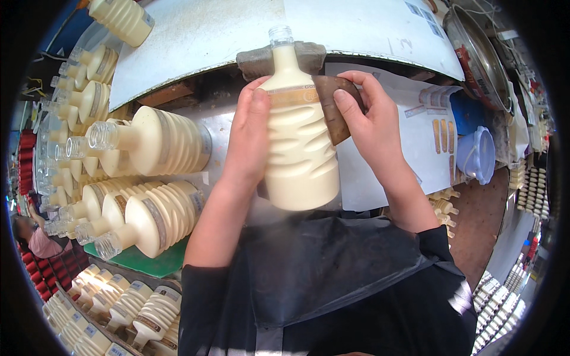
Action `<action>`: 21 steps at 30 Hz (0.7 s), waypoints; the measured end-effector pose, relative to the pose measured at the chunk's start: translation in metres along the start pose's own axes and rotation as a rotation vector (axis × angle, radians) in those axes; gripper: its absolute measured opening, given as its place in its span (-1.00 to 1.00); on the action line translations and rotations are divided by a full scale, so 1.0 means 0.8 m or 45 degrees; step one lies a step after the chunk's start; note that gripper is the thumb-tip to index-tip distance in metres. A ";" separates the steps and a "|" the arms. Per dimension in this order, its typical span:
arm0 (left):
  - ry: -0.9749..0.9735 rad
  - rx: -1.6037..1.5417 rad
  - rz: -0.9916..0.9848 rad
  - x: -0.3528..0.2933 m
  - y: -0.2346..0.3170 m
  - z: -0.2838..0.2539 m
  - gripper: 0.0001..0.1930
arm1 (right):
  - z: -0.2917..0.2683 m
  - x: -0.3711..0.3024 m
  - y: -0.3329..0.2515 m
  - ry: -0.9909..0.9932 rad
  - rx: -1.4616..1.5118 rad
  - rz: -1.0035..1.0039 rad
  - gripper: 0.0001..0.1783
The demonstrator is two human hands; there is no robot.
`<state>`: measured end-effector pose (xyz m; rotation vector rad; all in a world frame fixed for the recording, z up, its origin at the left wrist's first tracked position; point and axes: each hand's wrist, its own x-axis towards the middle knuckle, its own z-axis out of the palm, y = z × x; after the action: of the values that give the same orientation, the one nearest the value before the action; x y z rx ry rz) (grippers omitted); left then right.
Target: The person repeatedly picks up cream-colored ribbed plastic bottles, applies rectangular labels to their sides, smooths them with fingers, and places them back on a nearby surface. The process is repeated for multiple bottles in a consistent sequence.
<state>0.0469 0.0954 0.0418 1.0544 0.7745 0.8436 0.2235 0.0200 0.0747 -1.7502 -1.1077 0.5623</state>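
A cream-coloured ribbed bottle point(300, 148) with a clear uncapped neck lies in front of me, its neck resting on a grey folded cloth point(254, 59). My left hand point(249, 133) grips the bottle's left side, thumb on a tan label band near the shoulder. My right hand point(371, 121) presses a brown label point(333, 107) against the bottle's right shoulder.
Several identical cream bottles point(160, 142) lie stacked on their sides to my left, more stand below left point(142, 311). White sheets of labels point(427, 127) lie on the right by a pale blue lidded tub point(478, 154). A metal bowl point(475, 56) sits far right. Another person point(35, 240) is at the left edge.
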 end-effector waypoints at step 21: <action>-0.145 -0.549 -0.176 -0.011 0.026 0.009 -0.13 | 0.019 -0.025 -0.095 -0.205 -0.995 -1.414 -0.62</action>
<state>0.0445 0.0900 0.0651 0.6510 0.5303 0.7806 0.1698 0.0203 0.1335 -1.3397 -2.3472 -0.4955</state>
